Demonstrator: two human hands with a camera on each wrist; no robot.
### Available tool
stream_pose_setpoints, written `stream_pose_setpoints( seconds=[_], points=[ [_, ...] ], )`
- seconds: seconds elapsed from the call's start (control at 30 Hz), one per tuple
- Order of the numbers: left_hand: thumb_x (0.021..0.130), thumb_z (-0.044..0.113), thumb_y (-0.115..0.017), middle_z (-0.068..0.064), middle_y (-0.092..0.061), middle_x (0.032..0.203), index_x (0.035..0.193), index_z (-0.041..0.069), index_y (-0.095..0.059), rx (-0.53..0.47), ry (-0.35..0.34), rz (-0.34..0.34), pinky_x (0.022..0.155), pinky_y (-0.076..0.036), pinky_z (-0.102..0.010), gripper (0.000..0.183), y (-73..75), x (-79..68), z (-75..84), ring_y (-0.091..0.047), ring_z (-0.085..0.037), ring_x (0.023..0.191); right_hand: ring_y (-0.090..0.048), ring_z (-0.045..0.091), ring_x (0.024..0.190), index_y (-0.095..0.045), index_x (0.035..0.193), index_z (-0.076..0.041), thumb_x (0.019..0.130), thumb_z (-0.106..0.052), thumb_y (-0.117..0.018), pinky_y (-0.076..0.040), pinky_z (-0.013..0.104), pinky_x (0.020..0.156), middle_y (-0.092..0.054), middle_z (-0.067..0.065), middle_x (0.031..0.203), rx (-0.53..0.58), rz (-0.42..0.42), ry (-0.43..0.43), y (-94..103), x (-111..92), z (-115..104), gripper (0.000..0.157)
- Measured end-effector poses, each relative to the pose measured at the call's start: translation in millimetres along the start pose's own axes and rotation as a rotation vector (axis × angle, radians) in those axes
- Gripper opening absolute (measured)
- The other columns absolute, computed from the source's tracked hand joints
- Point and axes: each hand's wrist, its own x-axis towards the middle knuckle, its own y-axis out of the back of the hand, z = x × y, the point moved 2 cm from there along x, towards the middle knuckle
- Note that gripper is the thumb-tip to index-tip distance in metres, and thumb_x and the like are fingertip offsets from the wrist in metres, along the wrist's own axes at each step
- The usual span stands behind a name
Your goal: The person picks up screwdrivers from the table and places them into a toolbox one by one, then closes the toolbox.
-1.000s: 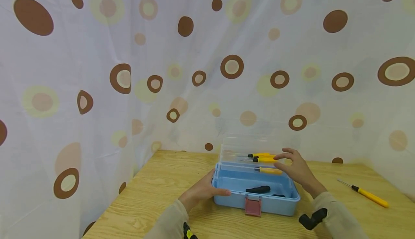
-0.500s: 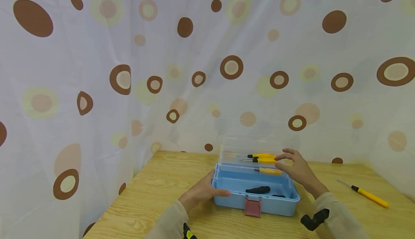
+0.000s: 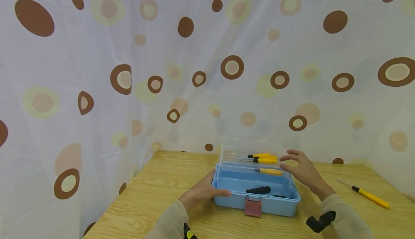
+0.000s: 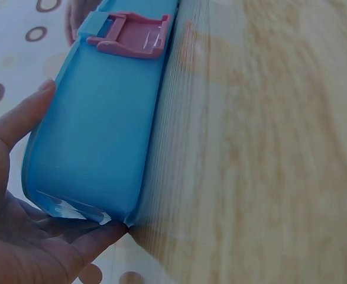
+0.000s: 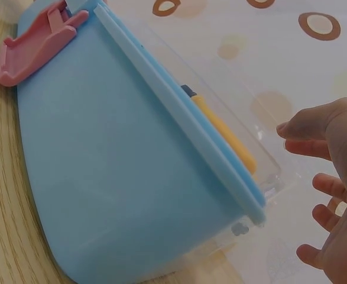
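Observation:
A light-blue plastic toolbox (image 3: 246, 204) stands on the table with its clear lid (image 3: 241, 145) tilted back. My left hand (image 3: 201, 192) holds its left end, thumb over the front rim and fingers along the side. Inside the box are a black object (image 3: 258, 190) and a second, mostly hidden dark one. At the clear lid behind lie several yellow-handled screwdrivers (image 3: 266, 159); another yellow-handled screwdriver (image 3: 271, 171) lies by the back rim. My right hand (image 3: 303, 170) hovers beside the box's back right corner, fingers loosely bent and holding nothing.
A pink latch (image 3: 253, 207) hangs down at the box's front. On the right of the wooden table (image 3: 142, 195) lies a single yellow-handled screwdriver (image 3: 366, 195). A dotted curtain (image 3: 194, 134) hangs behind and to the left.
My right hand has drawn slightly to the right, away from the yellow handles. The left hand and the box have stayed where they were.

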Motion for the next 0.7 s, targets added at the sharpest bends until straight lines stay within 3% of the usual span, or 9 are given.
stream_pose_setpoints(
  seconds=[0.7],
  points=[
    [0.087, 0.024, -0.086, -0.012, -0.043, 0.156, 0.165, 0.017, -0.02, -0.007, -0.002, 0.003, 0.115, -0.03, -0.061, 0.103, -0.2, -0.4, 1.2, -0.047, -0.037, 0.136, -0.027, 0.06, 0.137, -0.068, 0.125, 0.005, 0.1, -0.029, -0.07, -0.028, 0.079, 0.101, -0.035, 0.034, 0.151, -0.049, 0.013, 0.04, 17.0, -7, 14, 0.042]
  ],
)
